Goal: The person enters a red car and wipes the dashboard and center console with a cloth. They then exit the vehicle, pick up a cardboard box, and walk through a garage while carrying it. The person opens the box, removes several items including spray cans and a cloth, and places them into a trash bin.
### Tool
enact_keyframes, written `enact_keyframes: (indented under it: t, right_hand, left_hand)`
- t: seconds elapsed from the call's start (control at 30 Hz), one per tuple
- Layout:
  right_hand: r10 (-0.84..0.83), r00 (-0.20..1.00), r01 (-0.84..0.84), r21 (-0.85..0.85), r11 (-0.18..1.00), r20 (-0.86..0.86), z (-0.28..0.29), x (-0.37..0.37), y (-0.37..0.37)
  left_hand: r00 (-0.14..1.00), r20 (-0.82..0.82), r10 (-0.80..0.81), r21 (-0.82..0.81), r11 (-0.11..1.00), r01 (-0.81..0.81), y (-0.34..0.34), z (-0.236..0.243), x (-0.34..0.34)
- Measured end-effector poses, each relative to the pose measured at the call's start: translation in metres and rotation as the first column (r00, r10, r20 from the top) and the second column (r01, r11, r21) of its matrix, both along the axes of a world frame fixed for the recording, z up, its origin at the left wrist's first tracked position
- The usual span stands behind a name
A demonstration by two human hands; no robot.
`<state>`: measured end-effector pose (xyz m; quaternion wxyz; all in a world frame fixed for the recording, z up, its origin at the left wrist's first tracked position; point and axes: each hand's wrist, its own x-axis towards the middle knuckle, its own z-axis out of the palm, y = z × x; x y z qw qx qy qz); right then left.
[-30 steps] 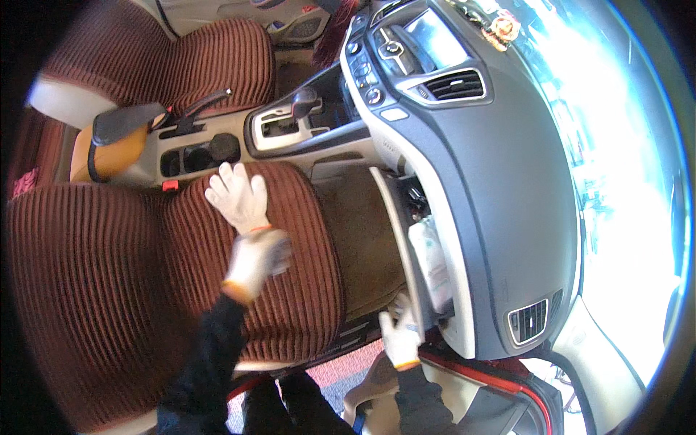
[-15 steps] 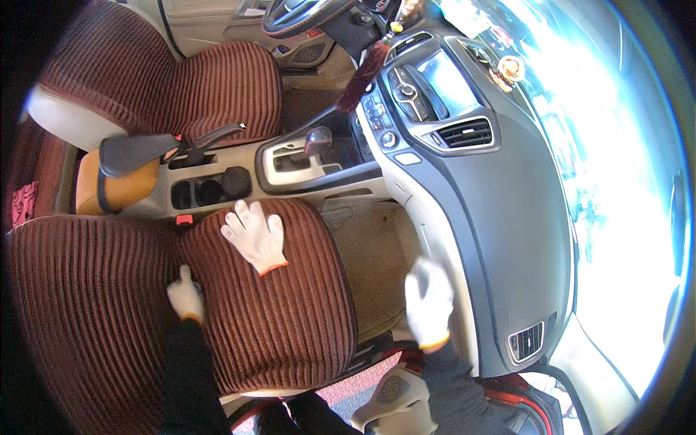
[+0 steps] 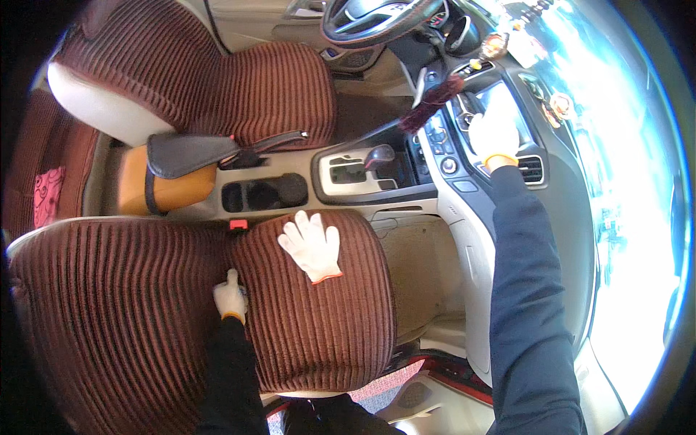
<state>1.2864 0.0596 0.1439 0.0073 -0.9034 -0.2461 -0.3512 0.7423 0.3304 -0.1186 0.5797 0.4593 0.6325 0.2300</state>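
Currently, your right hand: white-gloved with a yellow cuff, raised at the centre of the dashboard, in front of the screen and beside the air vent; glare washes out the fingers, so I cannot tell whether they are wide or narrow, or whether they touch the screen
Your left hand: white-gloved, low over the passenger seat, near where backrest meets cushion; one digit sticks out towards the console, the other fingers are largely out of sight, and I cannot tell whether they hold anything
Screen: set in the middle of the dashboard, partly covered by your right hand
Loose glove: white with an orange edge, lying flat on the passenger seat cushion, fingers spread
Cup holder tray: sunk into the console behind the gear lever; its interior is dark, with a round dark part at the front end that I cannot identify
Armrest box: tan, beneath a dark padded top; contents hidden from view
Glovebox: front panel closed, contents hidden
Hanging tassel: dark red, left of your right hand
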Motion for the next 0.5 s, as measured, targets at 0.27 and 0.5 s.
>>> enact_keyframes:
  t: [0.27,0.5]
  right_hand:
    - [-0.075,0.966,0.061,-0.063,0.996,-0.249,0.005,0.075,-0.018]
    - [0.032,0.982,-0.044,-0.057,0.997,-0.186,0.004,0.074,-0.031]
  left_hand:
    - [0.999,-0.016,0.028,-0.003,1.000,-0.028,-0.005,0.002,0.002]
    - [0.999,-0.045,-0.002,0.020,1.000,0.003,-0.006,0.011,0.005]
